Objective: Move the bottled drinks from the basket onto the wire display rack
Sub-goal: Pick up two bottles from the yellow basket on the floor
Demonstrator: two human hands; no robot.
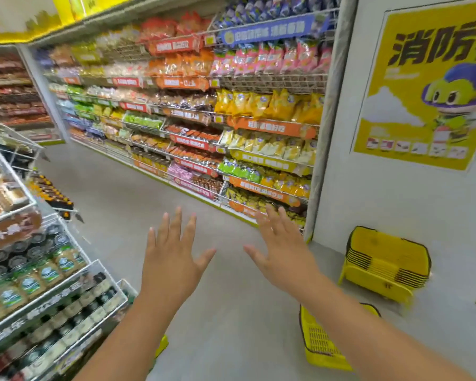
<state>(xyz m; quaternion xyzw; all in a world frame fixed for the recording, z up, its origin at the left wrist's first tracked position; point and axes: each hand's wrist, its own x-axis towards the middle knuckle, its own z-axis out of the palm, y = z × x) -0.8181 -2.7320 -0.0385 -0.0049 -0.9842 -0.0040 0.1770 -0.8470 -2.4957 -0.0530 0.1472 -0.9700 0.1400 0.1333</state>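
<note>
Hands out over the shop floor, we hold our left hand [173, 259] and right hand [282, 250] spread wide and empty, the basket [320, 346] under our right forearm, bottles [29, 283] on the rack [66, 285] looking heavy, best gripped round the body

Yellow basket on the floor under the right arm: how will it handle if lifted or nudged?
The basket looks like thin perforated plastic, so probably light and slightly flexible. The visible part shows no bottles, so it may slide easily on the smooth floor if nudged. The right arm hides much of it; any load there would change this.
</note>
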